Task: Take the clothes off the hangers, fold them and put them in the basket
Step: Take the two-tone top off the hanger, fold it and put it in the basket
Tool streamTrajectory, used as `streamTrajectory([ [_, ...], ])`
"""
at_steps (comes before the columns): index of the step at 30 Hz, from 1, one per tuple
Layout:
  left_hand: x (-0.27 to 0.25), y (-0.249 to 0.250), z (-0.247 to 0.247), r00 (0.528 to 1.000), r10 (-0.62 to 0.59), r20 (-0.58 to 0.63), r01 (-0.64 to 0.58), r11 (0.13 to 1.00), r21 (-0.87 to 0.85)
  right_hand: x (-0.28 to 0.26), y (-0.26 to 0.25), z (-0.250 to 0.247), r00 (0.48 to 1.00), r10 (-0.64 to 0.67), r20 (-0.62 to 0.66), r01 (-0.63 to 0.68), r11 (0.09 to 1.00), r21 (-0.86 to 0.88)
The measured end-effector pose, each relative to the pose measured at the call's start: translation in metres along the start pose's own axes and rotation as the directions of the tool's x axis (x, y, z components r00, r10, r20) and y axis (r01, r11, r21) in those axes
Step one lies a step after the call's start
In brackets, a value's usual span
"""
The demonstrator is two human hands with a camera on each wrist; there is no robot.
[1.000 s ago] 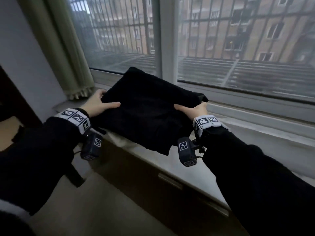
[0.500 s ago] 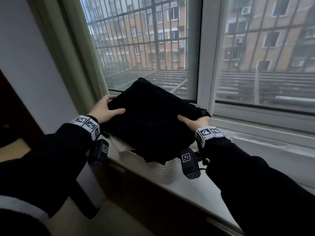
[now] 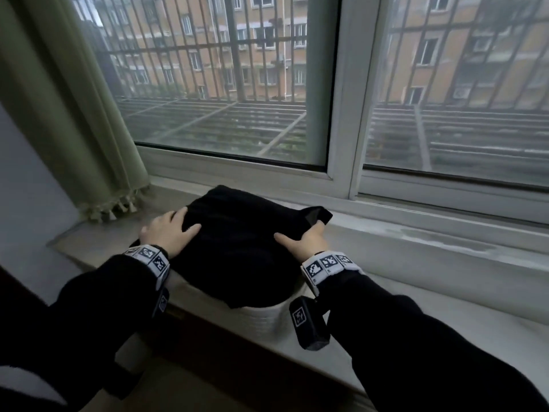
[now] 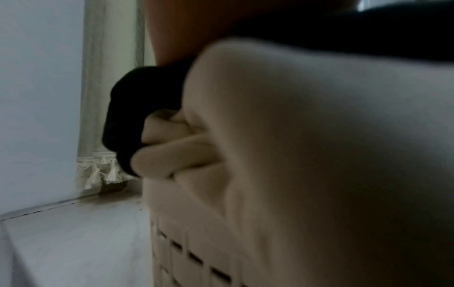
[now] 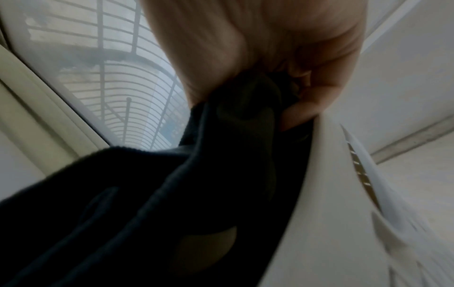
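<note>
Hands clamp both sides of the folded black garment (image 3: 237, 242): my left hand (image 3: 169, 233) and right hand (image 3: 306, 240) each keep a closed grip, garment sitting atop the white basket (image 3: 261, 319) on the windowsill (image 3: 416, 292).

Dim grey daylight from the window (image 3: 225, 84), wide-angle bending at edges, both wrist views soft and motion-blurred

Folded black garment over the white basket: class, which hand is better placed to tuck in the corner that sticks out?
Probably the right hand: it grips the folded black garment beside the loose corner. The left hand holds the opposite edge over the white basket.
</note>
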State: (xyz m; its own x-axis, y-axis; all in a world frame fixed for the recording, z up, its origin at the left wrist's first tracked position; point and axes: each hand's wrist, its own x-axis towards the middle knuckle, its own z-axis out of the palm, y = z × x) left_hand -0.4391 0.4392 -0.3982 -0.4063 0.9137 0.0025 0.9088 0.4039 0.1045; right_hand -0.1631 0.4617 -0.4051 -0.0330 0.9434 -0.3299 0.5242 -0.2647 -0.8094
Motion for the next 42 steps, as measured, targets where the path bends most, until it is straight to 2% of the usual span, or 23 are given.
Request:
streamTrajectory([
  [2, 0.002, -0.004, -0.002, 0.998, 0.024, 0.055, -0.025, 0.999, 0.025, -0.001, -0.005, 0.005, 0.999, 0.003, -0.047, -0.005, 0.999, -0.044],
  [4, -0.002, -0.002, -0.007, 0.989, 0.095, 0.112, -0.103, 0.993, 0.063, -0.008, -0.01, 0.011, 0.986, -0.007, -0.168, -0.029, 0.978, -0.209],
  [6, -0.009, 0.005, -0.006, 0.968, 0.219, 0.124, -0.234, 0.965, 0.115, -0.016, -0.018, 0.014, 0.95, -0.141, -0.278, -0.008, 0.88, -0.474],
  [7, -0.011, 0.008, -0.004, 0.956, 0.264, 0.131, -0.281, 0.951, 0.131, -0.02, -0.022, 0.014, 0.927, -0.252, -0.276, 0.051, 0.816, -0.576],
  [8, -0.013, 0.009, -0.002, 0.947, 0.289, 0.139, -0.308, 0.941, 0.139, -0.022, -0.026, 0.016, 0.908, -0.355, -0.222, 0.14, 0.757, -0.639],
  [10, -0.011, 0.009, 0.003, 0.943, 0.297, 0.151, -0.319, 0.936, 0.151, -0.028, -0.032, 0.023, 0.894, -0.447, 0.008, 0.335, 0.658, -0.674],
  [12, -0.007, 0.004, 0.007, 0.942, 0.299, 0.153, -0.323, 0.933, 0.16, -0.033, -0.026, 0.038, 0.901, -0.376, 0.216, 0.411, 0.579, -0.704],
  [14, -0.003, 0.001, 0.012, 0.938, 0.314, 0.146, -0.335, 0.929, 0.156, -0.032, -0.012, 0.048, 0.918, -0.3, 0.261, 0.388, 0.529, -0.755],
  [20, 0.006, -0.001, 0.03, 0.938, 0.327, 0.116, -0.338, 0.937, 0.092, -0.015, -0.001, 0.053, 0.945, -0.253, 0.209, 0.317, 0.545, -0.776],
  [25, 0.008, -0.001, 0.036, 0.937, 0.318, 0.143, -0.329, 0.943, 0.059, -0.009, -0.001, 0.059, 0.952, -0.243, 0.187, 0.295, 0.556, -0.777],
  [32, -0.009, -0.004, 0.026, 0.935, 0.3, 0.188, -0.311, 0.95, 0.032, -0.013, -0.003, 0.052, 0.946, -0.241, 0.218, 0.318, 0.549, -0.773],
  [35, -0.013, -0.009, 0.019, 0.925, 0.308, 0.223, -0.321, 0.947, 0.024, -0.015, -0.006, 0.04, 0.947, -0.228, 0.225, 0.319, 0.618, -0.718],
  [38, -0.013, -0.011, 0.008, 0.913, 0.326, 0.246, -0.328, 0.944, -0.034, -0.013, -0.001, 0.032, 0.951, -0.286, 0.118, 0.291, 0.698, -0.655],
  [40, -0.01, -0.008, 0.003, 0.923, 0.319, 0.214, -0.316, 0.947, -0.047, -0.013, 0.007, 0.032, 0.943, -0.323, 0.08, 0.286, 0.664, -0.691],
  [42, -0.011, -0.002, 0.001, 0.93, 0.305, 0.205, -0.316, 0.949, 0.018, -0.014, 0.009, 0.032, 0.942, -0.322, 0.097, 0.291, 0.635, -0.716],
])
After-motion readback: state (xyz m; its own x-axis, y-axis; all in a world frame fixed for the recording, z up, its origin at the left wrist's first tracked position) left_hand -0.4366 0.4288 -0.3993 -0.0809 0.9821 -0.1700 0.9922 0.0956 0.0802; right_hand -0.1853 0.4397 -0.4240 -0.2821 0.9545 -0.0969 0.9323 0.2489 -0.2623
